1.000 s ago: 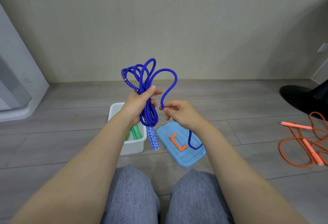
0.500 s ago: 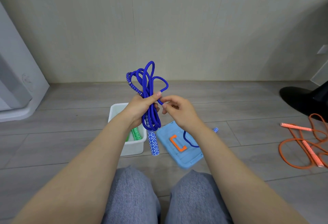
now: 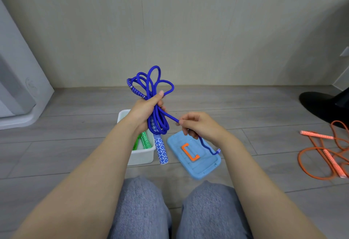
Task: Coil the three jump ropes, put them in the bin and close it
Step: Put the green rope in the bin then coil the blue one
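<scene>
The blue jump rope was up in front of you, bunched into several loops above the floor, and your left hand had its fingers wrapped tight round the middle of that bundle. Loops fanned out above your fist, more hung below it, and one patterned blue-and-white handle dangled straight down beside the bin. One strand ran out from the bundle to your right hand, which pinched it between thumb and fingertips, the other fingers curled in. From there the tail dropped and wriggled across the lid, ending at a small patterned bit by your right wrist.

The white bin sat open on the floor under your left forearm, and there was the green jump rope inside it, its patterned handle showing. Just right of the bin lay the light blue lid with its orange handle, flat on the floor and turned at an angle.

Well off to your right, the orange jump rope sprawled loose on the floor, both handles lying among its loops. Your knees in grey trousers filled the bottom of the view.
</scene>
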The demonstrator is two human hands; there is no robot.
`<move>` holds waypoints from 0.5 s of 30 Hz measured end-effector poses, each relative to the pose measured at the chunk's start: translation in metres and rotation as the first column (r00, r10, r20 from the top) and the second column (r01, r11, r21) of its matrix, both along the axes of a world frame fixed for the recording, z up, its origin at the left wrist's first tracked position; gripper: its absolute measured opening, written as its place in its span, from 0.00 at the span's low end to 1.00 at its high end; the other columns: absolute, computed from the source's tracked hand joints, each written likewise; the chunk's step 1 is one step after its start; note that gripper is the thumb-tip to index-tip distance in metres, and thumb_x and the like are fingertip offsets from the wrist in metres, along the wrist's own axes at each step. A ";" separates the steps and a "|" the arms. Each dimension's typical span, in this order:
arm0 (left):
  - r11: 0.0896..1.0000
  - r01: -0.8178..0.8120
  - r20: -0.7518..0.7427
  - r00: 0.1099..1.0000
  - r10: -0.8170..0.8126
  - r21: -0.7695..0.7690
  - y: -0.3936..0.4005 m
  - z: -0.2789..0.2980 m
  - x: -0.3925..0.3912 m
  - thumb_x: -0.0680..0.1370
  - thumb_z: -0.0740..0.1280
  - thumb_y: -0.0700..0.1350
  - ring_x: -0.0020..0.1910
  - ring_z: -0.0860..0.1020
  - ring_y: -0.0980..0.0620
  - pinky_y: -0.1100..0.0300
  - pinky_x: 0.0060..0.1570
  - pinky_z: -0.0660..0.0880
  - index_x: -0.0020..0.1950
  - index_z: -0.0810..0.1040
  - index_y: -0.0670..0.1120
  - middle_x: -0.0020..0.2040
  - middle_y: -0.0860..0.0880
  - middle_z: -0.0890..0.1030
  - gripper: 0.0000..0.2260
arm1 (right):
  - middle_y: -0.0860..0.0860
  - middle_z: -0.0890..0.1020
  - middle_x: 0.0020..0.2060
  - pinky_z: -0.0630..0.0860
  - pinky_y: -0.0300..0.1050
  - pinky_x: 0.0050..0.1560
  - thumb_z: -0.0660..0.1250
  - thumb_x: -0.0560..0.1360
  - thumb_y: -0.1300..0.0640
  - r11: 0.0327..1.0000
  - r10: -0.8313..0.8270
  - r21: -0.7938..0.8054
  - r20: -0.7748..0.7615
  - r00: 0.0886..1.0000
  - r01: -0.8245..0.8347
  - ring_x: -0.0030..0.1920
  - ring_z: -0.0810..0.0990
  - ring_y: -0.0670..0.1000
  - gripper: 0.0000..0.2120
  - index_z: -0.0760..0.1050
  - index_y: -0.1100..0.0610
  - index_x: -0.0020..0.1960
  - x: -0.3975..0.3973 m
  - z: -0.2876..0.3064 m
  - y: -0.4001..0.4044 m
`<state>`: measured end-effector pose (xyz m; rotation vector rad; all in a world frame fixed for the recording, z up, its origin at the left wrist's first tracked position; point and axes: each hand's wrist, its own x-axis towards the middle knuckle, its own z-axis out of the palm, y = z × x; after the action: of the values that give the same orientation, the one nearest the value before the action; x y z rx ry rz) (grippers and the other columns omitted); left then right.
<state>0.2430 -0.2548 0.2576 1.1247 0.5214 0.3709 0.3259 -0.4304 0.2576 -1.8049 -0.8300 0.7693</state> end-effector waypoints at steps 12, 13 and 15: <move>0.877 -0.284 0.259 0.880 0.399 -0.388 0.013 0.014 -0.004 0.77 0.63 0.41 0.23 0.65 0.56 0.61 0.31 0.72 0.34 0.67 0.48 0.25 0.54 0.65 0.12 | 0.51 0.72 0.28 0.72 0.42 0.34 0.68 0.72 0.38 0.958 -0.134 -0.237 0.120 0.984 0.159 0.30 0.70 0.50 0.21 0.77 0.56 0.33 0.021 -0.012 -0.016; 0.879 -0.251 0.289 0.877 0.384 -0.406 0.012 0.015 -0.005 0.77 0.63 0.42 0.23 0.64 0.56 0.62 0.31 0.72 0.35 0.67 0.49 0.25 0.54 0.65 0.12 | 0.50 0.72 0.28 0.71 0.42 0.34 0.67 0.73 0.38 0.954 -0.129 -0.258 0.118 0.985 0.156 0.30 0.70 0.50 0.21 0.78 0.55 0.33 0.022 -0.012 -0.018; 0.912 -0.159 0.326 0.899 0.292 -0.378 0.009 0.020 -0.005 0.78 0.62 0.43 0.23 0.64 0.57 0.63 0.31 0.72 0.34 0.66 0.49 0.25 0.54 0.64 0.13 | 0.48 0.71 0.30 0.69 0.41 0.34 0.66 0.75 0.44 0.951 -0.098 -0.287 0.080 0.992 0.117 0.30 0.68 0.48 0.17 0.79 0.54 0.36 0.023 -0.013 -0.021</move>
<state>0.2377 -0.2462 0.2774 0.6288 0.3578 0.6612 0.3485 -0.4513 0.2442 -2.1285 -0.6788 0.7969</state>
